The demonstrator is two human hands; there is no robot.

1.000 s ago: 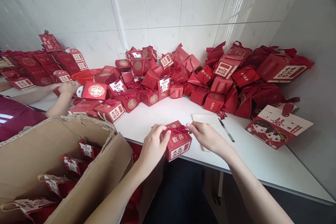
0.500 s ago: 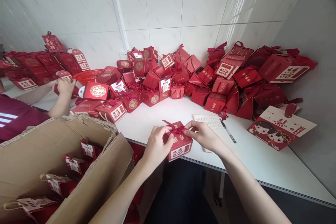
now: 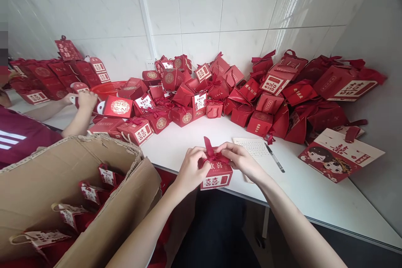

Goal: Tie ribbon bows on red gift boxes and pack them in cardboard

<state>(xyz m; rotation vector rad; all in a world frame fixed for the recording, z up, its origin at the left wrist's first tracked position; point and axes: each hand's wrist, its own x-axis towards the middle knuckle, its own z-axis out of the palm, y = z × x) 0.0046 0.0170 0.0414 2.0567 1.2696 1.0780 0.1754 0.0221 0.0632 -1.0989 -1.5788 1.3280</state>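
A small red gift box (image 3: 216, 181) with a white double-happiness label sits at the table's front edge, between my hands. On its top lies a dark red ribbon (image 3: 208, 146), looped and crossing at the middle, with one end standing up. My left hand (image 3: 193, 169) pinches the ribbon at the box's left side, thumb and fingers together. From the right, my right hand (image 3: 240, 159) closes its fingertips on the ribbon's other side. The fingers partly cover the ribbon and the box top.
Red gift boxes (image 3: 185, 117) pile along the wall. A notebook (image 3: 253, 150) and a pen (image 3: 275, 159) lie to the right, near a bag with cartoon figures (image 3: 339, 155). An open cardboard carton (image 3: 125, 184) holding red bags stands left. Behind it, another person's hand (image 3: 88, 100) handles a box.
A ribbon end that lay leftward now points up. Both hands stay at the ribbon, the right one slightly shifted. The view has moved a little left.
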